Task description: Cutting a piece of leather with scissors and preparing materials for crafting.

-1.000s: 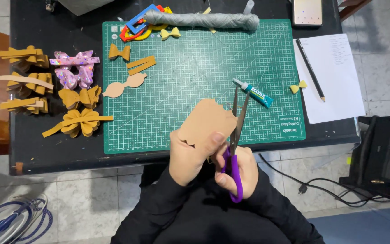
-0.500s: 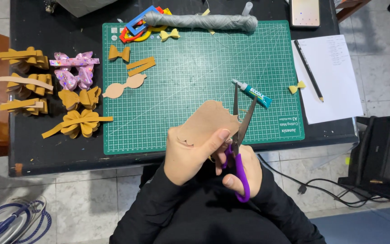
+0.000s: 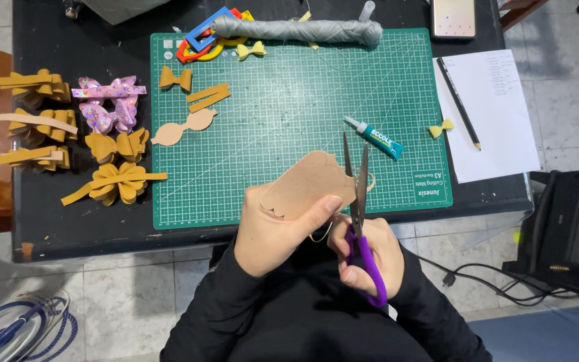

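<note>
**Scissors at the edge of a tan cut-out**

Head view: the left hand (image 3: 273, 231) is closed on a tan scalloped piece (image 3: 306, 181), thumb pressed across its lower edge, holding it just above the near edge of the green cutting mat (image 3: 289, 121). The right hand (image 3: 368, 258) grips purple-handled scissors (image 3: 358, 221), fingers through the loops; the blades point away from the person, slightly parted, and meet the right side of the tan piece. A thin curl of trimmed material hangs beside the blades.

On the mat lie a small glue tube (image 3: 374, 136) near the scissor tips, a tan double-lobed shape (image 3: 183, 127), two tan strips (image 3: 208, 97), a small mustard bow (image 3: 175, 78), and a grey fabric roll (image 3: 296, 29) along the far edge. Left of the mat, on the black counter (image 3: 68, 228), sit mustard bows (image 3: 116, 183) and a glittery pink bow (image 3: 110, 102). To the right, a pencil (image 3: 458, 102) rests on a white sheet (image 3: 490, 114).
</note>
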